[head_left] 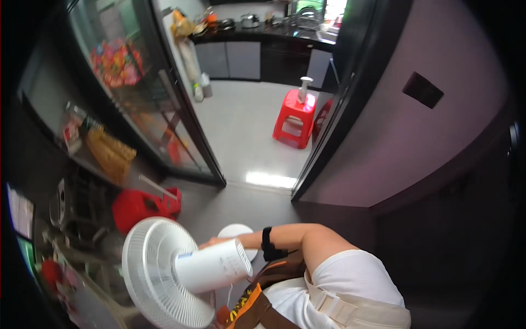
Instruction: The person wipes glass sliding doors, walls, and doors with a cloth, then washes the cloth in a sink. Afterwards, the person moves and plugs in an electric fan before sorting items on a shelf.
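A white fan (213, 267) with a round wire cage stands at the lower left, its round base on the grey floor. My right arm, with a black wrist strap, reaches left across the view. My right hand (212, 242) is against the fan behind its motor housing, fingers closed there and partly hidden. Of my left hand (222, 316), only a small patch of skin shows at the bottom edge beside the fan cage; its fingers cannot be made out.
A red stool (296, 118) with a white pump-like item on top stands beyond the open doorway. A dark counter (257, 34) with pots runs along the back. Left are a glass door (164, 93) and a red plastic item (137, 210); right is a wall (383, 142).
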Demonstrator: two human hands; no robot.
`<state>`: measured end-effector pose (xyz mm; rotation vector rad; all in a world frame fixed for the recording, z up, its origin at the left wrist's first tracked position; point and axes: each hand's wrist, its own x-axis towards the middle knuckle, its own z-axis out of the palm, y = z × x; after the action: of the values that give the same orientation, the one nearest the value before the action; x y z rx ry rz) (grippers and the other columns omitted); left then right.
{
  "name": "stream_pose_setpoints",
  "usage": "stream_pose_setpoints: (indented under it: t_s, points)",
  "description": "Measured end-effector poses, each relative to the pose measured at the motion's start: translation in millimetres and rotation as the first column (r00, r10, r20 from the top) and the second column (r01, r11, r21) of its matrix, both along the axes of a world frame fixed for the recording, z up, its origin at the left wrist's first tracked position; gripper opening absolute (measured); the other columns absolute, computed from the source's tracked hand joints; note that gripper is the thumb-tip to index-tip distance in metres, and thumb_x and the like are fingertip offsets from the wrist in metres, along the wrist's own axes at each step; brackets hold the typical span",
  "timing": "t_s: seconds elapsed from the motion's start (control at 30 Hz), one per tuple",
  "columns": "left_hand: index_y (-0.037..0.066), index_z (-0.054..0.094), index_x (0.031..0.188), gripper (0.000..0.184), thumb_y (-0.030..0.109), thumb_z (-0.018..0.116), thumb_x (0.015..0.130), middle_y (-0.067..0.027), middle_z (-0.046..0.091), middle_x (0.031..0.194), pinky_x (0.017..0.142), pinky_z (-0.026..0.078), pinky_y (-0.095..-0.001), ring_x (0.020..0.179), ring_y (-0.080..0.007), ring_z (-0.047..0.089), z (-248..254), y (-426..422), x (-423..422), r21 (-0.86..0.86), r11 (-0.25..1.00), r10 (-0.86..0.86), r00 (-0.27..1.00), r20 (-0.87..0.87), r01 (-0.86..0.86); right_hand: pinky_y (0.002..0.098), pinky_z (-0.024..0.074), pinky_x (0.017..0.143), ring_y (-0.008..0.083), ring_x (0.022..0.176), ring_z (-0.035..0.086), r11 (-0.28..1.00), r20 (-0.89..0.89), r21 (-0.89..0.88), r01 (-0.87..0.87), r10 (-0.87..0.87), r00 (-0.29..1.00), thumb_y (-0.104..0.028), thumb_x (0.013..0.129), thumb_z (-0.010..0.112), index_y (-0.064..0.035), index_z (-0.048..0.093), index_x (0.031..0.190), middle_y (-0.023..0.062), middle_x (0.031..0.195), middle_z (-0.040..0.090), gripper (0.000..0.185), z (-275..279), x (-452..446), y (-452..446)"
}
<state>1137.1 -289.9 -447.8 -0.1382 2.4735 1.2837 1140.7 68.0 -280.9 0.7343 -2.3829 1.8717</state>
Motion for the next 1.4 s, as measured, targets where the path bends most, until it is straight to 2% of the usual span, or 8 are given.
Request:
stream_pose_setpoints:
  t_s: [0.07, 0.13, 0.23, 0.4, 0.53, 0.73, 1.27, 1.4]
  points:
    - [-0.005, 0.059, 0.086, 0.04, 0.032, 0.047, 0.095, -0.016, 0.062, 0.082, 0.065, 0.046, -0.0382, 0.076, -0.0185, 0.058, -5.7, -39.5, 49.3, -0.079, 0.997, -0.024, 1.0, -0.013, 0.023, 0.0339, 0.0507, 0.072, 0.0245, 0.083, 0.065, 0.992, -0.142, -0.118, -0.044, 0.027, 0.989, -0.017, 0.069, 0.074, -0.0079, 0.06, 0.106, 0.0096, 0.096, 0.064, 0.04, -30.0, 17.0, -1.1]
    - [-0.005, 0.059, 0.086, 0.04, 0.032, 0.047, 0.095, -0.0161, 0.062, 0.081, 0.065, 0.046, -0.0382, 0.076, -0.0184, 0.058, -2.5, -75.5, 101.7, -0.247, 0.959, -0.171, 0.98, -0.105, 0.141, 0.0346, 0.0508, 0.07, 0.0262, 0.08, 0.064, 0.922, -0.279, 0.316, 0.225, -0.137, 0.951, -0.019, 0.076, 0.066, -0.0057, 0.058, 0.104, 0.0109, 0.093, 0.061, 0.032, -78.8, 24.5, 7.4]
    - [-0.008, 0.059, 0.089, 0.042, 0.032, 0.047, 0.095, -0.016, 0.061, 0.079, 0.066, 0.045, -0.0383, 0.073, -0.0174, 0.057, 14.5, -71.0, 174.0, -0.132, 0.97, 0.205, 0.979, -0.013, -0.205, 0.0363, 0.0513, 0.069, 0.0297, 0.078, 0.065, 0.989, 0.367, -0.102, 0.107, -0.062, 0.928, -0.021, 0.081, 0.062, -0.0041, 0.056, 0.104, 0.0157, 0.088, 0.063, 0.029, -44.5, 73.5, 17.0]
    - [-0.006, 0.057, 0.089, 0.041, 0.034, 0.048, 0.095, -0.0089, 0.059, 0.078, 0.066, 0.042, -0.0327, 0.074, -0.0135, 0.05, 28.4, -59.2, 275.2, 0.012, 0.891, 0.452, 0.891, 0.05, -0.453, 0.0379, 0.051, 0.069, 0.0321, 0.079, 0.066, 0.99, 0.248, 0.124, 0.073, -0.102, 0.963, -0.019, 0.084, 0.058, -0.0049, 0.054, 0.108, 0.0183, 0.085, 0.065, 0.028, -81.5, 134.8, 40.3]
    - [-0.004, 0.063, 0.092, 0.036, 0.029, 0.049, 0.094, -0.0116, 0.062, 0.071, 0.065, 0.044, -0.034, 0.069, -0.0157, 0.054, 46.3, -55.1, 332.1, -0.159, 0.845, 0.519, 0.855, 0.017, -0.51, 0.0332, 0.0509, 0.073, 0.0248, 0.085, 0.065, 0.948, 0.574, -0.265, 0.179, 0.006, 0.819, -0.018, 0.087, 0.057, -0.0026, 0.055, 0.111, 0.0162, 0.09, 0.065, 0.028, -80.6, 175.8, 51.1]
    - [-0.004, 0.06, 0.085, 0.041, 0.034, 0.05, 0.094, -0.0164, 0.057, 0.062, 0.058, 0.044, -0.037, 0.059, -0.022, 0.057, 65.6, -29.1, 395.1, -0.216, 0.853, 0.489, 0.872, 0.012, -0.475, 0.032, 0.0509, 0.073, 0.0221, 0.084, 0.065, 0.981, 0.359, 0.175, 0.085, -0.144, 0.922, -0.018, 0.087, 0.058, -0.0023, 0.057, 0.109, 0.0139, 0.09, 0.066, 0.027, -38.9, 269.8, 89.4]
    - [0.002, 0.063, 0.092, 0.038, 0.035, 0.043, 0.094, -0.0211, 0.062, 0.084, 0.073, 0.047, -0.0464, 0.082, -0.0387, 0.06, 148.8, 0.0, 468.8, -0.131, 0.929, -0.351, 0.936, -0.02, 0.346, 0.0286, 0.0507, 0.073, 0.0147, 0.082, 0.062, 0.713, -0.027, 0.493, 0.498, -0.56, 0.828, -0.019, 0.086, 0.063, -0.0015, 0.063, 0.103, 0.0081, 0.09, 0.066, 0.025, -33.2, 404.7, 74.1]
    - [0.005, 0.063, 0.096, 0.035, 0.034, 0.043, 0.093, -0.0206, 0.063, 0.087, 0.075, 0.046, -0.0467, 0.085, -0.0384, 0.06, 167.9, 38.4, 455.0, -0.079, 0.836, -0.547, 0.837, -0.026, 0.543, 0.0278, 0.0502, 0.072, 0.0139, 0.087, 0.061, 0.963, 0.591, 0.195, 0.187, -0.267, 0.761, -0.021, 0.088, 0.063, -0.0026, 0.064, 0.111, 0.0065, 0.096, 0.067, 0.029, -127.0, 461.8, 53.3]
